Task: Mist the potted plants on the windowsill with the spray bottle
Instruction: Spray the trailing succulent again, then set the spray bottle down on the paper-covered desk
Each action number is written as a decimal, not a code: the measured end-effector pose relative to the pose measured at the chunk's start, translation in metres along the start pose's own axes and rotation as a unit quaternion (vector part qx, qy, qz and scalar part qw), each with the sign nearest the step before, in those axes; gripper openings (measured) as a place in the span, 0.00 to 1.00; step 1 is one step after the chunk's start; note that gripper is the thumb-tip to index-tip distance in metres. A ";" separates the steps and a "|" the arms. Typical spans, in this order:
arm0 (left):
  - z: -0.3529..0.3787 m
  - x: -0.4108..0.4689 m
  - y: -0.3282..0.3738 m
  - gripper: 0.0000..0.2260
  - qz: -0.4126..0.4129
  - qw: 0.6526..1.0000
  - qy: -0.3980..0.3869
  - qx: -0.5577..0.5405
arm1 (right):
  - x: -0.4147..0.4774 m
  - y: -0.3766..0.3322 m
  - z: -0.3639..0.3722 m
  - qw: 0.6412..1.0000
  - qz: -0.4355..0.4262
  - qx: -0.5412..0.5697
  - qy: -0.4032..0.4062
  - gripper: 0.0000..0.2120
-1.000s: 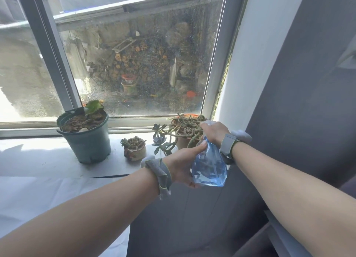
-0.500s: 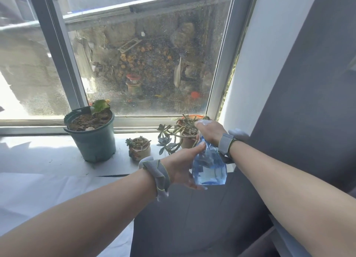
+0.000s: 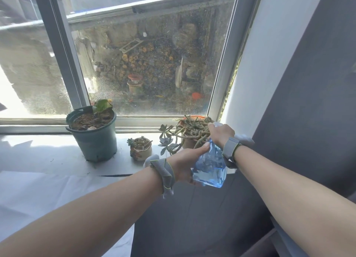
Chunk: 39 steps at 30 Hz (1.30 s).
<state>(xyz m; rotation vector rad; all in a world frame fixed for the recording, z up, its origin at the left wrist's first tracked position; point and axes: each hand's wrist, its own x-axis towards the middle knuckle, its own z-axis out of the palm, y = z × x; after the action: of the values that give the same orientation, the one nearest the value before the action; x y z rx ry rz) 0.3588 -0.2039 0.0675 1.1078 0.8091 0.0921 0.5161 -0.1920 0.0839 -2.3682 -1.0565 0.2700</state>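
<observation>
A clear blue spray bottle (image 3: 211, 165) with water in it is held in both hands at the right end of the windowsill (image 3: 48, 152). My left hand (image 3: 185, 163) cups its body from the left. My right hand (image 3: 220, 132) grips the white spray head on top, which it mostly hides. Right behind the bottle stands an orange pot of trailing succulent stems (image 3: 192, 130). A small beige pot with tiny succulents (image 3: 141, 148) sits to its left. Farther left is a large dark green pot (image 3: 95, 135) with soil and one leaf.
The window glass (image 3: 150, 64) behind the plants is speckled with droplets. A white wall (image 3: 256, 68) and a dark grey panel (image 3: 308, 83) close in on the right. White paper (image 3: 38, 189) covers the surface at the lower left.
The hands and the bottle keep the same grip and place next to the orange pot. The camera has shifted slightly, so the pots sit a little farther right in view.
</observation>
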 end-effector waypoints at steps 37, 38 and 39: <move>-0.157 -0.116 -0.072 0.34 0.197 0.918 0.337 0.074 | -0.123 -0.175 0.111 0.888 -0.325 0.294 -0.140 0.29; -0.165 -0.121 -0.076 0.34 0.196 0.913 0.351 0.066 | -0.128 -0.183 0.118 0.884 -0.324 0.298 -0.156 0.29; -0.172 -0.126 -0.081 0.33 0.196 0.908 0.366 0.056 | -0.132 -0.191 0.125 0.879 -0.328 0.303 -0.167 0.27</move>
<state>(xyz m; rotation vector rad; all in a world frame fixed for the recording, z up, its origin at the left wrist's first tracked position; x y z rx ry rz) 0.1366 -0.1681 0.0341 1.3514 1.2518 0.8511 0.2585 -0.1354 0.0783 -1.3386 -1.5828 0.6540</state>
